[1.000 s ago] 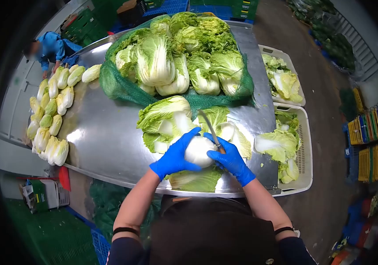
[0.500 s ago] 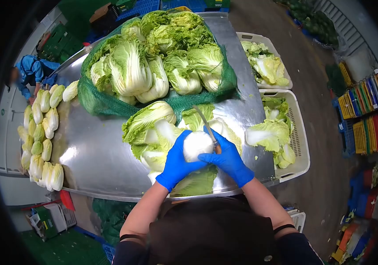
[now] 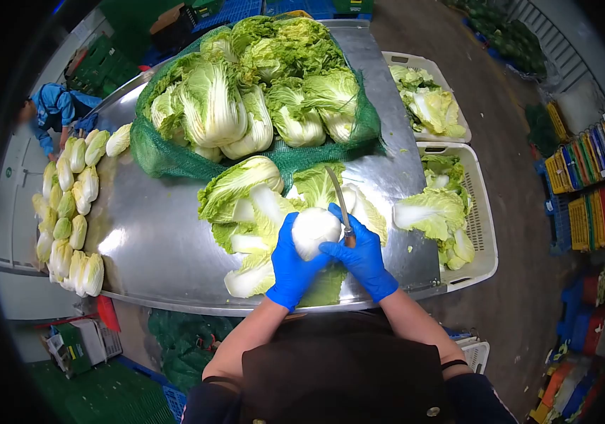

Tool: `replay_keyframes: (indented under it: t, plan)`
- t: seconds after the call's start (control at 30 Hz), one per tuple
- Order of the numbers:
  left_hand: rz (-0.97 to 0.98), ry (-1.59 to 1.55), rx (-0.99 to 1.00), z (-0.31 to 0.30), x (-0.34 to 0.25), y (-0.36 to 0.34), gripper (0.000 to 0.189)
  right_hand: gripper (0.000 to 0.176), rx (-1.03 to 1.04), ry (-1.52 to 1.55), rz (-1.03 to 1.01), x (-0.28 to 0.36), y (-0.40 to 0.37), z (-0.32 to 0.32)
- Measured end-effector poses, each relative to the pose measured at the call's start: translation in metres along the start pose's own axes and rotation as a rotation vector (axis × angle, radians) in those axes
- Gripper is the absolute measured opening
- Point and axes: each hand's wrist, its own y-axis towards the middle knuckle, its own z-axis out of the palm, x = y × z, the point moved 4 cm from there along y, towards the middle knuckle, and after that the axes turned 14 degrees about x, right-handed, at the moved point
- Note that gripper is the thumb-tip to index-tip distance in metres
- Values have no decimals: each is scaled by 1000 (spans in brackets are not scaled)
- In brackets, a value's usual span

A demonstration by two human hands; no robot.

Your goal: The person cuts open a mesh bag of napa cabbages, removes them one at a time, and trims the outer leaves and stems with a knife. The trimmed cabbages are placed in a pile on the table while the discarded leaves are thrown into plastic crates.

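Blue gloves cover both my hands. My left hand (image 3: 291, 267) wraps around the side of a napa cabbage (image 3: 316, 232), whose round white base faces up at me. My right hand (image 3: 364, 258) grips a knife (image 3: 337, 187) by its wooden handle, with the thumb against the cabbage. The curved blade points away from me, beside the cabbage. Loose outer leaves (image 3: 251, 274) lie around and under my hands, and another cabbage (image 3: 246, 185) rests just beyond them on the left.
A green mesh sack (image 3: 168, 161) full of cabbages lies open on the metal table (image 3: 150, 233). Trimmed cabbages (image 3: 76, 191) line the table's left end, near a person in blue (image 3: 55, 106). Two white crates (image 3: 484, 233) with leaves stand at the right edge.
My hands, with the cabbage and knife, have shifted slightly. The blade now points more straight away from me. At lower left, more of a loose white-ribbed leaf shows.
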Motion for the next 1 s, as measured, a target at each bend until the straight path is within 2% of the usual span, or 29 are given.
replay_keyframes:
  t: [0.07, 0.2, 0.27, 0.37, 0.43, 0.53, 0.63, 0.73, 0.77, 0.8, 0.83, 0.9, 0.93, 0.97, 1.0]
  plan:
    - [20, 8, -10, 3, -2, -3, 83, 79, -1, -116, -86, 11, -4, -3]
    - [12, -44, -14, -2, -11, -1, 83, 73, -91, -262, -79, 12, -9, -12]
    - [-13, -95, -1, 0, -10, -2, 83, 68, -48, -430, -47, 8, -3, -16]
    - [50, -8, -47, 1, -7, -3, 81, 60, 68, -444, -42, 15, 8, -24]
    - [3, -80, -35, 2, -11, -2, 81, 55, 84, -390, 11, 11, 11, -25]
    - [-8, -102, -63, 2, -8, -2, 83, 61, 105, -292, 65, 1, 15, -21]
    - [-54, -99, -127, -1, 11, 0, 87, 52, 91, -273, -16, -7, 17, -15]
    - [-19, -38, -96, -10, 4, 0, 91, 34, -17, -255, -30, -5, 9, -19]
    - [-24, -34, -100, -16, 7, -3, 91, 27, -86, 133, 54, -26, 8, -32]
    - [-25, -68, -90, -22, 11, -6, 92, 26, -221, 196, 44, -58, 11, -57]
    - [-27, -104, -79, -25, 15, -9, 93, 30, -311, 146, 120, -52, 3, -79]
    - [-28, -155, -81, -25, 17, -9, 93, 43, -330, -587, -32, -33, 7, -88]
    - [-13, -149, -46, -23, 15, -7, 93, 49, -310, -585, -158, -32, 11, -81]
    - [-3, -142, -6, -21, 12, -9, 93, 55, -291, -577, -280, 1, 13, -53]
    - [-7, -141, 1, -18, 8, -9, 93, 60, -170, -483, -63, 12, 16, -34]
